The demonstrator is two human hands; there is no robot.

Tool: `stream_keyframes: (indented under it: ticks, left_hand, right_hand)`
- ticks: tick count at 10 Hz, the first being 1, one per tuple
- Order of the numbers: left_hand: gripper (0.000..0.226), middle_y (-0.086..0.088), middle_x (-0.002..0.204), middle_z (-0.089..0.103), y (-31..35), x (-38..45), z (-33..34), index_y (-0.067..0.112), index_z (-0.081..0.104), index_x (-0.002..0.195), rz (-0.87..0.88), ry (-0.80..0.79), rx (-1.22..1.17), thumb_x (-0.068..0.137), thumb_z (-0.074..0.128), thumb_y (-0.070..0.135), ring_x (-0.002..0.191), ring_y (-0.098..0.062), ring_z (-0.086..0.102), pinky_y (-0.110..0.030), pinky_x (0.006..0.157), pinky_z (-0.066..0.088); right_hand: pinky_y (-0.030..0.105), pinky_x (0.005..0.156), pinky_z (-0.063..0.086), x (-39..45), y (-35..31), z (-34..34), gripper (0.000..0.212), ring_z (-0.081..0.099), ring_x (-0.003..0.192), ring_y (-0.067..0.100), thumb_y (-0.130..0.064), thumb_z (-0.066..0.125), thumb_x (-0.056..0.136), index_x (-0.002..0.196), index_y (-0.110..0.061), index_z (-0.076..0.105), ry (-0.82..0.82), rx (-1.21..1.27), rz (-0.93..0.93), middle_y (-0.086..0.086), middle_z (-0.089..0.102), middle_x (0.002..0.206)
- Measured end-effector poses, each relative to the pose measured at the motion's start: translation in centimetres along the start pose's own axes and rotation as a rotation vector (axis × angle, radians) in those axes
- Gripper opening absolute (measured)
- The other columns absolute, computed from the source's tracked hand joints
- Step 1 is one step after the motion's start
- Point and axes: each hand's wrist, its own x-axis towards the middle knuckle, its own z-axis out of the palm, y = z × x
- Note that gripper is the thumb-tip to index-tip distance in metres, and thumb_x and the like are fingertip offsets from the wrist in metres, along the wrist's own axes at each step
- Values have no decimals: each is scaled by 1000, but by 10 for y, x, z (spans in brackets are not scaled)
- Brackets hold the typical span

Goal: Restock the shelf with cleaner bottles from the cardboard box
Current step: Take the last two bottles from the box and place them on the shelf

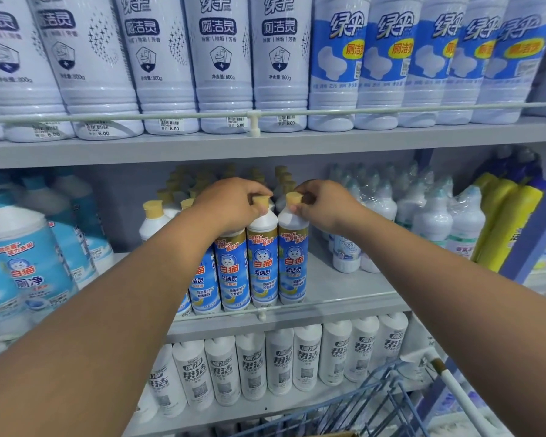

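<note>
Both forearms are reaching in from the bottom corners toward the middle shelf (344, 298). Left hand (230, 205) is curling its fingers round the yellow cap and neck of one blue-labelled cleaner bottle (261, 263); right hand (323, 203) is pinching the yellow cap of the neighbouring cleaner bottle (293, 263). Both bottles are standing upright at the front edge of the shelf, touching each other and forming the right end of a front row of like bottles, with further yellow-capped bottles filling the rows behind.

Judgement: restocking is well advanced, and these two bottles are being seated into the facing. Bare shelf is showing just beside the right-hand bottle, so room for more is remaining. A blue wire cart (375, 405) is sitting at lower right; a sliver of brown at the bottom edge may be the cardboard box, contents not visible, so remaining stock cannot be assessed.
</note>
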Motion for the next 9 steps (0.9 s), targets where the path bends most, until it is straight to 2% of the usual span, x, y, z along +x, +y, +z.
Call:
stream_keyframes:
  ticks: [1, 3, 5, 6, 7, 8, 9]
  left_hand:
    - [35, 8, 129, 65, 0, -1, 0, 48, 61, 126, 1, 10, 3, 92, 63, 44, 110, -19, 60, -30, 78, 46]
    - [35, 8, 131, 64, 0, -1, 3, 46, 62, 127, 14, 34, 12, 92, 63, 45, 111, -21, 60, -30, 81, 47]
    - [43, 4, 130, 65, -2, -9, 3, 40, 56, 135, 67, 82, 121, 93, 59, 49, 114, -23, 60, -30, 81, 47]
    - [53, 4, 126, 67, -8, -24, -3, 34, 53, 140, 63, 154, -31, 91, 61, 53, 114, -22, 61, -35, 89, 52]
    - [45, 3, 128, 67, -28, -45, -18, 30, 61, 135, 42, 302, -166, 93, 63, 45, 119, -20, 58, -35, 98, 48]
    - [35, -1, 125, 65, -59, -71, -32, 26, 66, 128, -23, 465, -139, 94, 63, 36, 122, -22, 50, -32, 96, 39]
    - [41, -5, 129, 61, -89, -87, -37, 19, 63, 130, -205, 565, -227, 93, 66, 36, 123, -25, 48, -36, 101, 40]
  right_hand:
    - [28, 83, 49, 1, 1, 1, 43, 63, 106, 24, -29, 68, 93, 133, -17, 61, -2, -10, -6, 7, 69, 120]
    - [26, 80, 45, -2, 0, 1, 41, 62, 105, 24, -27, 64, 95, 134, -16, 61, 3, -34, -37, 7, 68, 120]
    - [27, 84, 47, -8, 0, 6, 42, 62, 107, 23, -26, 62, 97, 137, -16, 58, 12, 18, -42, 7, 68, 122]
    - [29, 84, 48, -12, -5, 5, 43, 61, 105, 21, -25, 58, 96, 138, -16, 55, 12, 13, -45, 4, 66, 120]
    - [35, 91, 51, -14, -13, 2, 43, 60, 114, 25, -31, 61, 94, 134, -14, 57, 65, -56, -84, 7, 64, 126]
    - [36, 91, 50, -16, -33, 1, 42, 60, 114, 26, -38, 65, 92, 126, -12, 64, 133, -132, -210, 7, 66, 124]
    - [27, 82, 44, -15, -58, 13, 45, 60, 112, 21, -43, 66, 92, 129, -19, 64, 78, -144, -307, 2, 67, 124]
